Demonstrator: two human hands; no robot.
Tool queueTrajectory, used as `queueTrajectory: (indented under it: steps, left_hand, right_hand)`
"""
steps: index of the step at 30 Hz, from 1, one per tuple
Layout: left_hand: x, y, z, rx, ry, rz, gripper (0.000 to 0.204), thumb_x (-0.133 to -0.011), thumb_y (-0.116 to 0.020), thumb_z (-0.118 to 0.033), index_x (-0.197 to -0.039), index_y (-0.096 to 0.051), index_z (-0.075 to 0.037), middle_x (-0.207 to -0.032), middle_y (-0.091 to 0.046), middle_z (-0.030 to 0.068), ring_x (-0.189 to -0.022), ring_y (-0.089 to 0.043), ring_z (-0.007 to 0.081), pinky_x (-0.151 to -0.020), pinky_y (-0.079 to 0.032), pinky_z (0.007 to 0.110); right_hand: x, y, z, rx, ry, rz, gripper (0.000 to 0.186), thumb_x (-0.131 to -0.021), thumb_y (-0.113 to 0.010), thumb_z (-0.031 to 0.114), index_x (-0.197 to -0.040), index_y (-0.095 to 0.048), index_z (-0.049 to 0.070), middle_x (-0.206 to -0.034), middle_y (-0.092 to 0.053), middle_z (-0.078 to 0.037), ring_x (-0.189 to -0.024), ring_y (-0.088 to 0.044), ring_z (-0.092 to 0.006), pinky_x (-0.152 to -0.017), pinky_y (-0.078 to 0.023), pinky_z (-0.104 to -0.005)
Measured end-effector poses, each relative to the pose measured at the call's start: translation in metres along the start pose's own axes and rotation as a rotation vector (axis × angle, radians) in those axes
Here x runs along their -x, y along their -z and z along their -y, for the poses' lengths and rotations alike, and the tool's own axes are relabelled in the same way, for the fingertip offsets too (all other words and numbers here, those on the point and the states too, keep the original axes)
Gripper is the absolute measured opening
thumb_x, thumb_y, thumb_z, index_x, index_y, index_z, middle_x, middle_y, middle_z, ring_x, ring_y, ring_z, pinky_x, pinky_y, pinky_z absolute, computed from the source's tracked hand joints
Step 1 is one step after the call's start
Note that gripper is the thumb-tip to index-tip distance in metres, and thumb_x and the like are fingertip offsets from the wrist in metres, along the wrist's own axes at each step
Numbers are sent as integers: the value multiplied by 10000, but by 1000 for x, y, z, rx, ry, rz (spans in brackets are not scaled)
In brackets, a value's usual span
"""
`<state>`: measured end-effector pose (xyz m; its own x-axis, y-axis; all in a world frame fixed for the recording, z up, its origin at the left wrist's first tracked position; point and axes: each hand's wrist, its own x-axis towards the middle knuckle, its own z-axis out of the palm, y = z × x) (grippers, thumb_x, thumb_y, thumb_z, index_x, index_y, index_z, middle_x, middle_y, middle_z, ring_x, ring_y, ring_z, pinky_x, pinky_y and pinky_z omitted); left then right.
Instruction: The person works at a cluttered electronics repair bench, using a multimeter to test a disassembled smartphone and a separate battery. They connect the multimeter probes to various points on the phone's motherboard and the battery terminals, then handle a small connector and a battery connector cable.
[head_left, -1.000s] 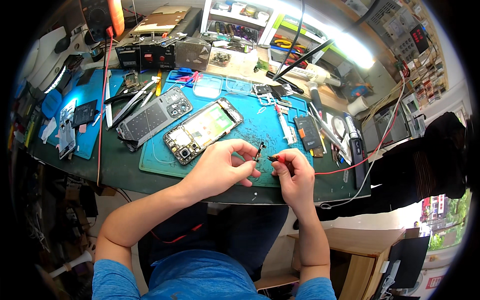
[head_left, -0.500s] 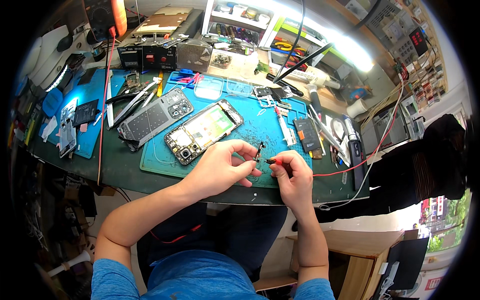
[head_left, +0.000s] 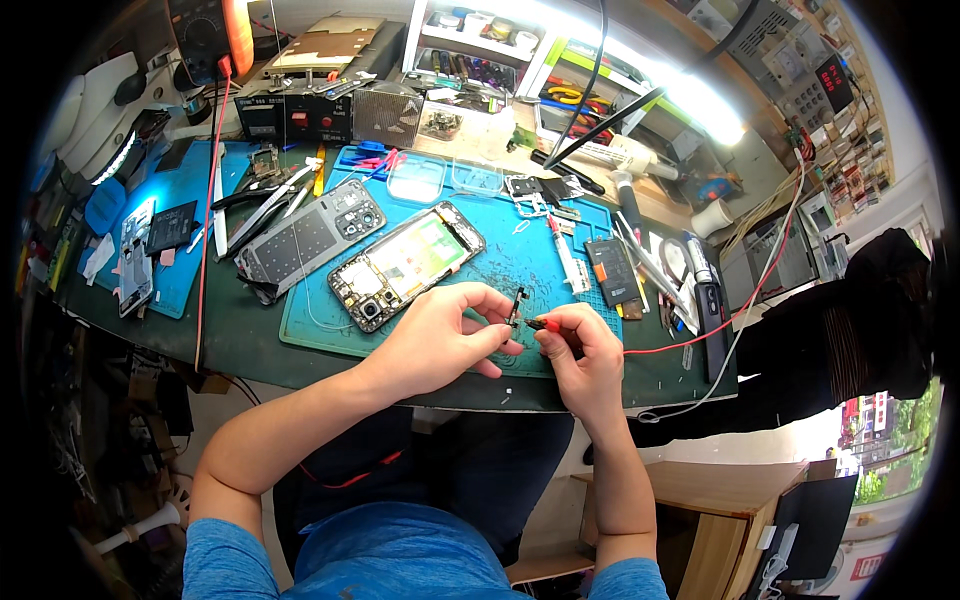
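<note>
Above the front of the blue mat [head_left: 330,335], my left hand [head_left: 445,330] pinches a small, narrow dark phone part [head_left: 519,300] upright between thumb and fingers. My right hand [head_left: 585,355] is closed on a small red-and-black clip [head_left: 548,325] with a red wire [head_left: 665,350] running off to the right. The clip's tip points at the dark part; whether they touch I cannot tell. Just beyond my left hand lies an opened phone [head_left: 405,265], its inner board and camera showing. Left of it rests a grey phone back cover [head_left: 310,235].
A syringe [head_left: 567,255] and a black battery [head_left: 612,270] lie at the mat's right side. Pliers and tweezers [head_left: 270,210] are at the left. A black boxed device [head_left: 320,115] stands at the back. The bench's front edge runs just below my hands.
My right hand has shifted slightly left, bringing the clip closer to the dark part. My left hand stays almost in place, still pinching that part.
</note>
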<state>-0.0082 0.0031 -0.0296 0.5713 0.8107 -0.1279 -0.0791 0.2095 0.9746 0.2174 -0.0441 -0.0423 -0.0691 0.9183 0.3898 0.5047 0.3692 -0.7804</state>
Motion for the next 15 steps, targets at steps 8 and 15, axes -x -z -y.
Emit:
queueTrajectory:
  steps: [8, 15]
  left_hand:
    - [0, 0, -7, 58, 27, 22, 295, -1092, -661, -155, -1241, -640, 98, -1162, -706, 148, -1011, -803, 245, -729, -689, 310]
    - [1, 1, -5, 46, 22, 30, 290, -1105, -668, -195, -1211, -647, 73, -1130, -706, 129, -991, -807, 258, -728, -687, 317]
  right_hand:
    - [-8, 6, 4, 44, 192, -18, 239, -928, -818, -3, -1162, -773, 10, -1007, -721, -89, -845, -703, -159, -751, -584, -301]
    - [-1, 0, 1, 28, 164, -165, 201, -895, -839, -27, -1084, -784, 16, -999, -741, -107, -842, -718, -195, -742, -585, -316]
